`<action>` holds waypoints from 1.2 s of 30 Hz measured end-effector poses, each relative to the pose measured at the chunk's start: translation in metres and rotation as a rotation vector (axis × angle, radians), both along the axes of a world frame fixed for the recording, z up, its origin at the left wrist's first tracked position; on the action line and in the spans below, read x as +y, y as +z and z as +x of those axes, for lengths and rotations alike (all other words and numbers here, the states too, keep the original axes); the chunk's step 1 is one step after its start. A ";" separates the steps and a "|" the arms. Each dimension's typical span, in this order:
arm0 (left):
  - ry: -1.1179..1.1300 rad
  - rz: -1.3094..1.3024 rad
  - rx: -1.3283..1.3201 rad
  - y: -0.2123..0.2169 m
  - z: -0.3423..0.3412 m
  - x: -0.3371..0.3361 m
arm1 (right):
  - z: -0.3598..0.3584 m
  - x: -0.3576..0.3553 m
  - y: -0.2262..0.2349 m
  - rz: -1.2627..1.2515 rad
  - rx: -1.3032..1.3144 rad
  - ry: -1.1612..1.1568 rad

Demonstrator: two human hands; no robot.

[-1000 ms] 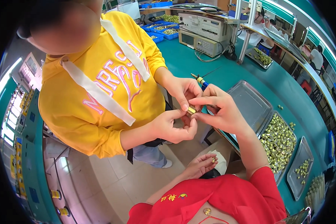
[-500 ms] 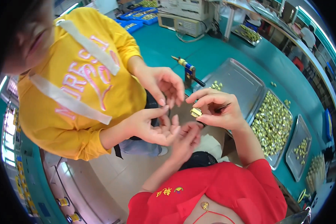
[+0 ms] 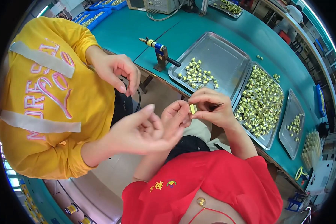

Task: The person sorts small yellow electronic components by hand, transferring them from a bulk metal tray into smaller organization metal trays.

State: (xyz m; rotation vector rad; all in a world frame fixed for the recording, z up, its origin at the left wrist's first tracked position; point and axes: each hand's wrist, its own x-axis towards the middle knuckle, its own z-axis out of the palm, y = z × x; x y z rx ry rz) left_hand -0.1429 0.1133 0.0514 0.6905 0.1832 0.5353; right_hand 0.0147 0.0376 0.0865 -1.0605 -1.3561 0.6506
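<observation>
A small transformer (image 3: 193, 108), a metal block wrapped in yellow tape, is held up in front of my chest. My right hand (image 3: 217, 108) pinches it between thumb and fingers. My left hand (image 3: 176, 113) is closed, its fingertips against the transformer's left side. The other person's near hand (image 3: 140, 132) partly covers my left hand and wrist. That person, in a yellow hoodie (image 3: 56, 93), stands at my left; their far hand (image 3: 117, 71) hangs with curled fingers.
On the green bench (image 3: 156, 28), a metal tray (image 3: 220, 48) carries loose transformers. Beside it are a fuller tray (image 3: 263, 99) and a smaller one (image 3: 293, 108). A blue and yellow tool on a stand (image 3: 160, 58) is near the edge. Blue bins (image 3: 97, 18) lie behind.
My left hand has come up to the transformer, which has turned in my right fingers. The other person's hands have moved apart and leftward. The view has shifted, showing more of the trays.
</observation>
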 end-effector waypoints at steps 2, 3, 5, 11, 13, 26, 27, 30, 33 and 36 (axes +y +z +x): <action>-0.060 -0.090 -0.017 -0.006 -0.001 0.004 | 0.000 0.002 -0.005 0.003 -0.003 -0.007; -0.048 -0.105 0.005 -0.009 -0.001 0.005 | 0.000 0.003 -0.007 0.012 -0.004 -0.012; -0.033 -0.132 0.051 -0.014 0.000 0.007 | 0.001 0.005 -0.011 0.032 -0.006 -0.014; -0.050 -0.185 0.068 -0.022 0.008 0.005 | 0.006 -0.001 -0.017 0.036 0.033 -0.062; -0.058 -0.188 0.062 -0.021 0.007 0.008 | 0.008 -0.004 -0.019 0.018 0.056 -0.082; -0.047 -0.071 0.060 -0.004 0.025 -0.004 | 0.014 -0.006 -0.024 -0.002 0.040 -0.196; -0.044 -0.070 0.064 -0.002 0.025 -0.004 | 0.014 -0.006 -0.023 0.003 0.019 -0.205; -0.033 -0.068 0.076 0.001 0.027 -0.006 | 0.013 -0.006 -0.023 0.003 -0.009 -0.228; -0.008 -0.063 0.089 0.003 0.030 -0.008 | 0.012 -0.006 -0.023 0.024 -0.037 -0.261; 0.018 -0.059 0.101 0.004 0.030 -0.011 | 0.010 -0.005 -0.026 0.060 -0.040 -0.273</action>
